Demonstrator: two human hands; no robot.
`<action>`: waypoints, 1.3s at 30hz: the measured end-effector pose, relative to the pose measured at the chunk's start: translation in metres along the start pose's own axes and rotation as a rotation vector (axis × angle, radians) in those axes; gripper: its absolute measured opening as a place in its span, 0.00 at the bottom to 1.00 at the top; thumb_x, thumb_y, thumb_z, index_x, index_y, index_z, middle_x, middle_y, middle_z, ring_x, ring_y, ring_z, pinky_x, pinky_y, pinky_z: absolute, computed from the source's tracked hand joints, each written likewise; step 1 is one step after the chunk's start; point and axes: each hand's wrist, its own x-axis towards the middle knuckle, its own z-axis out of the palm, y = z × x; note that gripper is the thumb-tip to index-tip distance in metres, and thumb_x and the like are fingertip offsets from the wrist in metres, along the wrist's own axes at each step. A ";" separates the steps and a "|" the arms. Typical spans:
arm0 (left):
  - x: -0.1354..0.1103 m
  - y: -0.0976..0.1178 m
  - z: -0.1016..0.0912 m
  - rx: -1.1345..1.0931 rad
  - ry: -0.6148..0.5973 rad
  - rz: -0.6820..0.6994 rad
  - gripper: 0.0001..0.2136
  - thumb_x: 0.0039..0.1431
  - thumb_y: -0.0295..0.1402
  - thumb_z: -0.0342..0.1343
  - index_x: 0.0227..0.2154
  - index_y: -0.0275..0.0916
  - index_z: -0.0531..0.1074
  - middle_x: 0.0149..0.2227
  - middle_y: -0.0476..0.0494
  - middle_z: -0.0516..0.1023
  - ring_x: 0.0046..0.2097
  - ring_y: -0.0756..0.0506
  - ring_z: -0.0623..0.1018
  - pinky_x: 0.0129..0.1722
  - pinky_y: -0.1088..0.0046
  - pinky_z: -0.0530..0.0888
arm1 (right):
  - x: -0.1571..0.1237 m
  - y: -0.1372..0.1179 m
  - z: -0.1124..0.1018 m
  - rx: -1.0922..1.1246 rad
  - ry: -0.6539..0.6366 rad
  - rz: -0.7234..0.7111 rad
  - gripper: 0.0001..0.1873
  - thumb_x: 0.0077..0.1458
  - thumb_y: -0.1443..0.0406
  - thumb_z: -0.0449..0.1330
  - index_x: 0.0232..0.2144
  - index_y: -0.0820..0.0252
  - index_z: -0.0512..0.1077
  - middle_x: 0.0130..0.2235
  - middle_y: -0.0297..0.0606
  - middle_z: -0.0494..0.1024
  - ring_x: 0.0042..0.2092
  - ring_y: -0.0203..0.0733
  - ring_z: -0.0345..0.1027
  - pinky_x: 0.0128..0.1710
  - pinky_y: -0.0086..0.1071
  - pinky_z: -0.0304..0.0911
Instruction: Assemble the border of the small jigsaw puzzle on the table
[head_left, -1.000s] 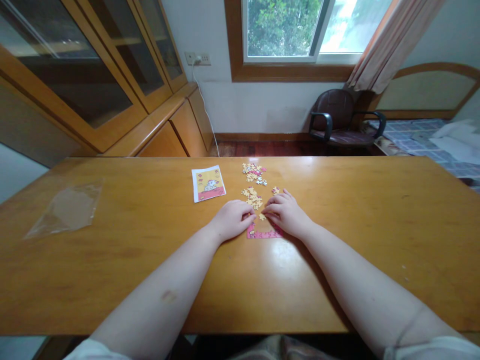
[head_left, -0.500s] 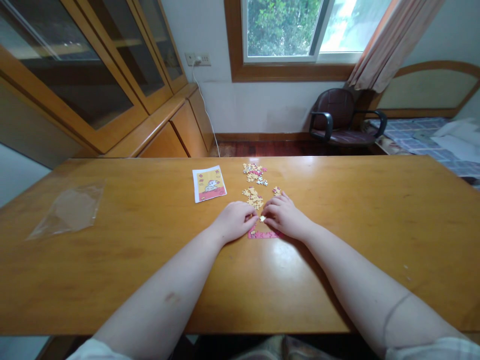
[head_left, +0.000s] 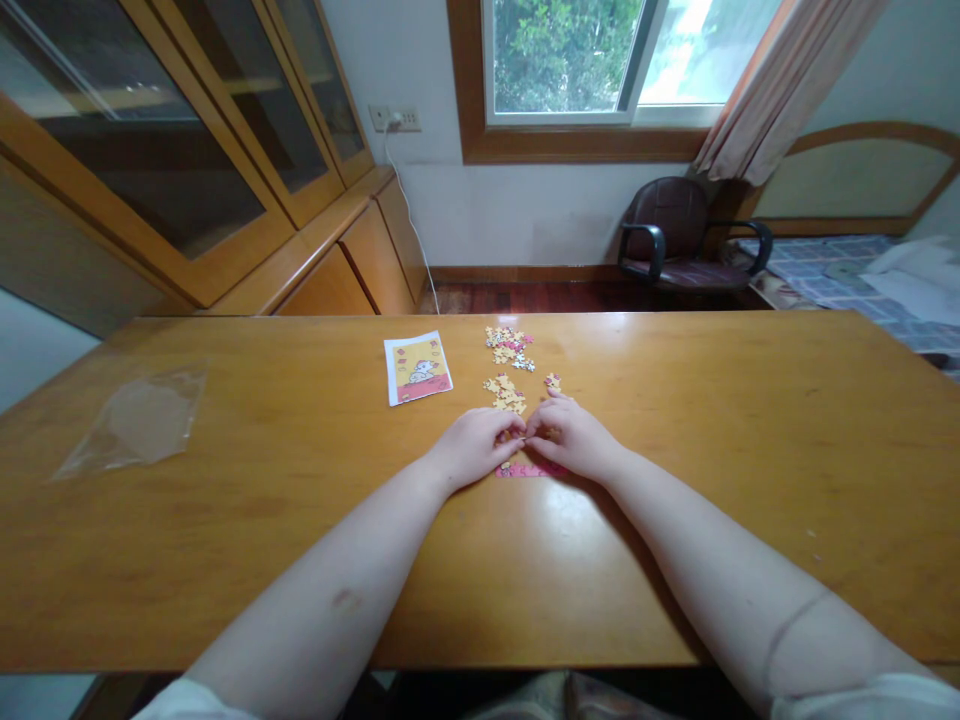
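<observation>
My left hand (head_left: 481, 444) and my right hand (head_left: 574, 434) meet at their fingertips over the wooden table (head_left: 300, 540). Both are closed in a pinch around a small jigsaw puzzle piece, which the fingers mostly hide. Just below them lies a joined strip of pink puzzle pieces (head_left: 521, 470), its right end covered by my right hand. Yellow puzzle pieces (head_left: 508, 394) lie loose just beyond the fingers. A small group of pieces (head_left: 553, 382) sits beyond my right hand.
Farther back is a mixed pile of puzzle pieces (head_left: 508, 343). To its left lies a picture card (head_left: 418, 368) with a white cartoon figure on yellow and pink. A clear plastic bag (head_left: 142, 415) rests on the left of the table. An office chair (head_left: 679, 235) stands beyond the far edge.
My left hand has moved slightly right, so its fingertips now meet those of my right hand. The pale piece seen between the hands is now mostly covered by fingers.
</observation>
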 end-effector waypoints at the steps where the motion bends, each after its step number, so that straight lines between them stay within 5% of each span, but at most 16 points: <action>1: 0.000 -0.001 0.000 -0.008 0.007 -0.011 0.07 0.59 0.33 0.53 0.39 0.42 0.74 0.32 0.50 0.77 0.33 0.49 0.73 0.35 0.74 0.68 | 0.000 0.000 0.000 -0.004 0.015 0.007 0.02 0.54 0.66 0.61 0.28 0.57 0.72 0.30 0.32 0.78 0.36 0.38 0.71 0.61 0.48 0.49; 5: -0.002 -0.005 -0.001 -0.020 0.061 -0.019 0.15 0.59 0.29 0.50 0.48 0.42 0.73 0.35 0.48 0.76 0.35 0.49 0.73 0.38 0.73 0.69 | -0.002 0.005 0.001 -0.032 0.122 0.069 0.03 0.56 0.65 0.59 0.31 0.57 0.73 0.32 0.35 0.78 0.39 0.41 0.71 0.55 0.44 0.58; 11: -0.002 -0.015 -0.009 -0.019 0.078 -0.189 0.10 0.58 0.34 0.52 0.39 0.41 0.76 0.29 0.49 0.75 0.31 0.48 0.72 0.32 0.73 0.68 | -0.003 0.010 -0.006 -0.069 0.202 0.184 0.07 0.57 0.64 0.57 0.30 0.58 0.74 0.32 0.38 0.78 0.37 0.41 0.70 0.43 0.37 0.63; 17: 0.000 -0.027 -0.011 -0.204 0.066 -0.265 0.09 0.56 0.36 0.56 0.35 0.39 0.76 0.31 0.49 0.79 0.31 0.48 0.75 0.34 0.72 0.71 | -0.005 -0.017 -0.010 -0.101 -0.166 -0.106 0.11 0.58 0.58 0.59 0.36 0.56 0.78 0.31 0.37 0.78 0.36 0.40 0.68 0.42 0.36 0.56; 21: 0.001 -0.032 -0.009 -0.361 0.046 -0.287 0.10 0.55 0.37 0.57 0.37 0.38 0.75 0.32 0.47 0.81 0.35 0.47 0.79 0.38 0.69 0.74 | -0.008 -0.033 -0.006 -0.210 -0.293 -0.141 0.17 0.58 0.52 0.58 0.41 0.53 0.78 0.33 0.39 0.78 0.37 0.41 0.66 0.41 0.37 0.53; 24: 0.000 -0.033 -0.009 -0.418 0.017 -0.287 0.12 0.55 0.37 0.58 0.41 0.38 0.74 0.32 0.47 0.81 0.36 0.46 0.79 0.40 0.69 0.75 | -0.009 -0.037 -0.005 -0.239 -0.328 -0.119 0.18 0.58 0.51 0.57 0.42 0.54 0.78 0.34 0.40 0.78 0.38 0.42 0.66 0.42 0.37 0.52; 28: 0.000 -0.030 -0.008 -0.424 -0.033 -0.313 0.08 0.53 0.36 0.59 0.35 0.39 0.75 0.31 0.47 0.81 0.35 0.47 0.79 0.38 0.70 0.74 | -0.008 -0.035 -0.006 -0.236 -0.343 -0.089 0.18 0.59 0.52 0.56 0.44 0.53 0.77 0.35 0.40 0.78 0.40 0.43 0.67 0.43 0.37 0.53; 39: 0.001 -0.027 -0.010 -0.232 -0.040 -0.220 0.07 0.53 0.36 0.57 0.31 0.40 0.77 0.30 0.49 0.78 0.33 0.48 0.75 0.33 0.73 0.70 | -0.009 -0.033 -0.004 -0.217 -0.336 -0.111 0.16 0.59 0.54 0.57 0.42 0.55 0.77 0.34 0.40 0.78 0.40 0.43 0.68 0.44 0.36 0.54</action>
